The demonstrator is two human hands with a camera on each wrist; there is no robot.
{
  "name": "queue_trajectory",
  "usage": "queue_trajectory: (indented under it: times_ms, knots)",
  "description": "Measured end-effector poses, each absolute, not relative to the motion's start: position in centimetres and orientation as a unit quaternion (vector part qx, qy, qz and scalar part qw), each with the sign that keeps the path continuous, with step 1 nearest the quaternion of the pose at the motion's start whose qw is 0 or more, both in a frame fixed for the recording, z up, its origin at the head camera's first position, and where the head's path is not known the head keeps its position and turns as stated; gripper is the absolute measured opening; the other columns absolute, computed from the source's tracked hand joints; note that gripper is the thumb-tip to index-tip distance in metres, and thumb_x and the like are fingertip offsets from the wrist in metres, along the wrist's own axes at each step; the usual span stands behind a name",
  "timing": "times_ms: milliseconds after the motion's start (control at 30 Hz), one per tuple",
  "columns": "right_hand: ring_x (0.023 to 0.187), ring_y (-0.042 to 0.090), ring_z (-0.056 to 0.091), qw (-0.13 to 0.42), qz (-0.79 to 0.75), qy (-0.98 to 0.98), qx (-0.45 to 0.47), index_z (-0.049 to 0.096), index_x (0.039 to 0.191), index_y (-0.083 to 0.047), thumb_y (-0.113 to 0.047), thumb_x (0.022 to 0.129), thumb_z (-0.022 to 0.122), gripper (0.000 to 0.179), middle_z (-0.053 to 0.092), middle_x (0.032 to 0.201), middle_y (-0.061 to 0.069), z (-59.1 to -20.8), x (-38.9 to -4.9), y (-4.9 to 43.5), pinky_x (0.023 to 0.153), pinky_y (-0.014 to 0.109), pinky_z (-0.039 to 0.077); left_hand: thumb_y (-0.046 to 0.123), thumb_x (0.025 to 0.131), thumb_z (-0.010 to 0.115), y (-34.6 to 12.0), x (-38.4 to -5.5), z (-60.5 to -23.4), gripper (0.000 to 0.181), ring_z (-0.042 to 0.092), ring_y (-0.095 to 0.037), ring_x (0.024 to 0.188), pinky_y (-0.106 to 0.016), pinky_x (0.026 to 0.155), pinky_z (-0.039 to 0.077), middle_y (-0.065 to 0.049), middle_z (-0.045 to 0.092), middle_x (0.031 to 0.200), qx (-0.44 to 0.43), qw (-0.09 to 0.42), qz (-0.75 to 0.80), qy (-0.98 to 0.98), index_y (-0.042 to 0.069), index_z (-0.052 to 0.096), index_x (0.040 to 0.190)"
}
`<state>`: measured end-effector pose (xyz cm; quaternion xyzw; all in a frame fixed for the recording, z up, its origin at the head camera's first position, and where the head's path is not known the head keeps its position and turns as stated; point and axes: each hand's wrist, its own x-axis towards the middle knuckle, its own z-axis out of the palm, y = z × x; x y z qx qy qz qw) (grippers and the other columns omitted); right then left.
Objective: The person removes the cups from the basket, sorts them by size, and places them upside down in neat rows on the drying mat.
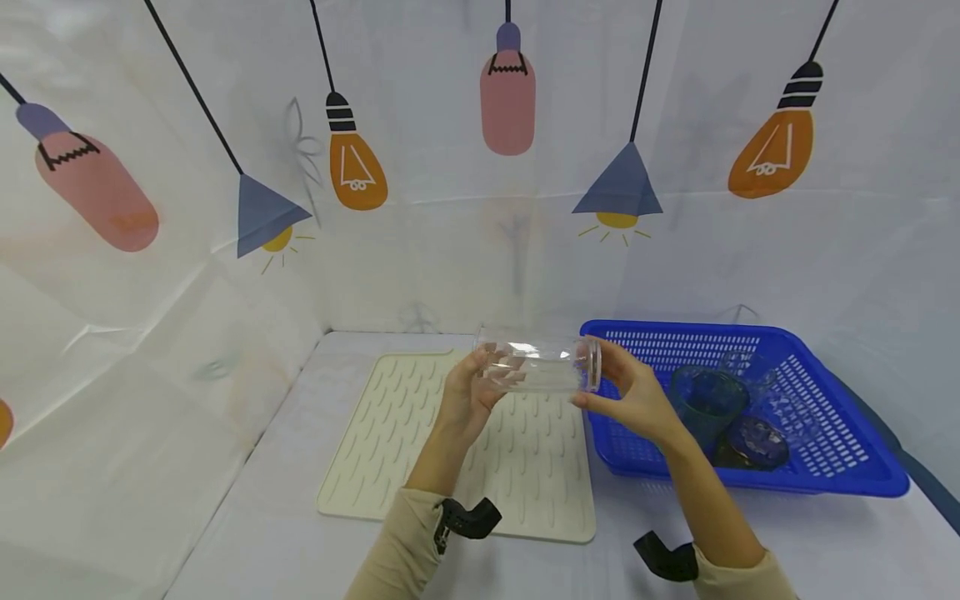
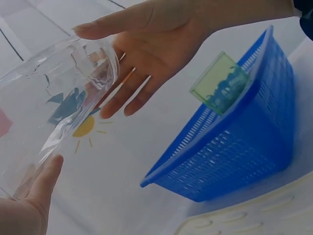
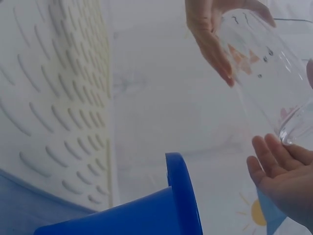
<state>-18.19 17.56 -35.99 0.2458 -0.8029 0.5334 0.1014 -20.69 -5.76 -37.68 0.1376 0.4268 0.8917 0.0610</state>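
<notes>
Above pale mat (image 1: 375,467), left hand (image 1: 461,398) and right hand (image 1: 636,393) grip clear jar (image 1: 543,371), perhaps glass, sideways by opposite ends, seemingly for balance; blue basket (image 1: 825,483) alongside.

The glass vessel (image 1: 536,362) is clear, the mat (image 1: 375,442) cream with rows of short curved dashes, the basket (image 1: 611,433) deep blue with a pierced grid, the sleeves (image 1: 400,540) beige, and the white backdrop (image 1: 450,258) printed with pink, orange and blue-grey hanging lamps (image 1: 507,104)

1 jar (image 1: 536,367), 1 mat (image 1: 540,467), 1 bskt (image 1: 832,433)
</notes>
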Motion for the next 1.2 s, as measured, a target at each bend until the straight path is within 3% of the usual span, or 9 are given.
queue_trajectory:
  times_ms: [133, 200, 433, 567, 667, 800, 933, 1033, 1200]
  knots:
    - [0.116, 0.023, 0.055, 0.11, 0.559, -0.783, 0.249, 0.038, 0.139, 0.003, 0.001, 0.078, 0.073, 0.071, 0.051, 0.13, 0.025, -36.3, -18.5, 17.4, 0.098, 0.021, 0.044, 0.032, 0.085, 0.058, -5.4, -20.6, -38.0, 0.063, 0.061, -0.025, 0.104, -0.029, 0.084, 0.054, -0.031, 0.037, 0.135, 0.135, 0.068, 0.895, 0.42, -0.006, 0.035, 0.13]
    - [0.116, 0.016, 0.055, 0.111, 0.581, -0.768, 0.246, 0.038, 0.138, 0.004, 0.003, 0.078, 0.072, 0.07, 0.05, 0.131, 0.025, -36.5, -18.6, 17.3, 0.096, 0.016, 0.042, 0.037, 0.083, 0.064, -5.2, -20.6, -38.1, 0.069, 0.06, -0.026, 0.105, -0.03, 0.085, 0.054, -0.032, 0.036, 0.136, 0.13, 0.069, 0.898, 0.414, -0.005, 0.035, 0.129]
    - [0.119, 0.019, 0.053, 0.096, 0.647, -0.721, 0.227, 0.041, 0.135, 0.003, 0.005, 0.079, 0.069, 0.062, 0.052, 0.128, 0.017, -36.7, -19.1, 16.9, 0.095, 0.023, 0.046, 0.035, 0.082, 0.063, -4.9, -20.4, -38.1, 0.082, 0.053, -0.035, 0.116, -0.029, 0.086, 0.053, -0.035, 0.023, 0.142, 0.127, 0.081, 0.907, 0.395, -0.007, 0.022, 0.14]
    - [0.115, 0.014, 0.055, 0.077, 0.674, -0.7, 0.224, 0.039, 0.135, 0.003, 0.004, 0.082, 0.068, 0.06, 0.051, 0.125, 0.021, -36.7, -19.2, 16.9, 0.094, 0.024, 0.047, 0.033, 0.082, 0.062, -4.9, -20.4, -38.1, 0.08, 0.049, -0.039, 0.121, -0.031, 0.088, 0.053, -0.03, 0.033, 0.137, 0.115, 0.083, 0.908, 0.393, -0.006, 0.023, 0.14]
    - [0.109, 0.01, 0.058, 0.072, 0.678, -0.696, 0.224, 0.036, 0.134, 0.008, 0.006, 0.083, 0.065, 0.058, 0.054, 0.121, 0.016, -36.6, -19.3, 16.8, 0.091, 0.022, 0.049, 0.033, 0.083, 0.062, -5.0, -20.4, -38.1, 0.078, 0.054, -0.033, 0.115, -0.032, 0.092, 0.051, -0.026, 0.035, 0.136, 0.113, 0.098, 0.907, 0.393, -0.004, 0.025, 0.14]
    - [0.11, 0.01, 0.058, 0.075, 0.679, -0.694, 0.227, 0.034, 0.135, 0.009, 0.002, 0.085, 0.065, 0.059, 0.053, 0.121, 0.008, -36.3, -19.6, 16.9, 0.089, 0.019, 0.049, 0.032, 0.088, 0.058, -5.7, -20.4, -38.2, 0.057, 0.054, -0.026, 0.111, -0.035, 0.099, 0.044, -0.028, 0.028, 0.143, 0.13, 0.14, 0.899, 0.394, 0.003, 0.035, 0.131]
    - [0.115, 0.013, 0.054, 0.081, 0.698, -0.665, 0.254, 0.038, 0.134, 0.003, -0.01, 0.085, 0.07, 0.061, 0.054, 0.123, 0.008, -37.2, -20.8, 17.4, 0.093, 0.02, 0.047, 0.022, 0.097, 0.041, -6.7, -20.5, -38.5, 0.027, 0.048, -0.029, 0.12, -0.04, 0.104, 0.038, -0.032, 0.028, 0.144, 0.159, 0.166, 0.874, 0.427, 0.007, 0.043, 0.12]
    - [0.114, 0.011, 0.053, 0.083, 0.702, -0.663, 0.247, 0.041, 0.133, -0.001, -0.013, 0.082, 0.073, 0.061, 0.053, 0.124, 0.005, -36.9, -21.0, 17.3, 0.091, 0.019, 0.048, 0.022, 0.1, 0.041, -7.7, -20.2, -38.9, 0.037, 0.043, -0.028, 0.126, -0.042, 0.106, 0.036, -0.03, 0.029, 0.145, 0.171, 0.163, 0.849, 0.472, 0.001, 0.04, 0.129]
    - [0.112, 0.011, 0.052, 0.078, 0.675, -0.703, 0.208, 0.041, 0.134, 0.001, -0.004, 0.079, 0.074, 0.064, 0.048, 0.127, 0.009, -35.1, -20.2, 16.3, 0.086, 0.018, 0.05, 0.026, 0.096, 0.054, -9.8, -19.2, -40.2, 0.067, 0.044, -0.031, 0.128, -0.038, 0.108, 0.035, -0.028, 0.033, 0.144, 0.149, 0.13, 0.802, 0.563, -0.008, 0.021, 0.144]
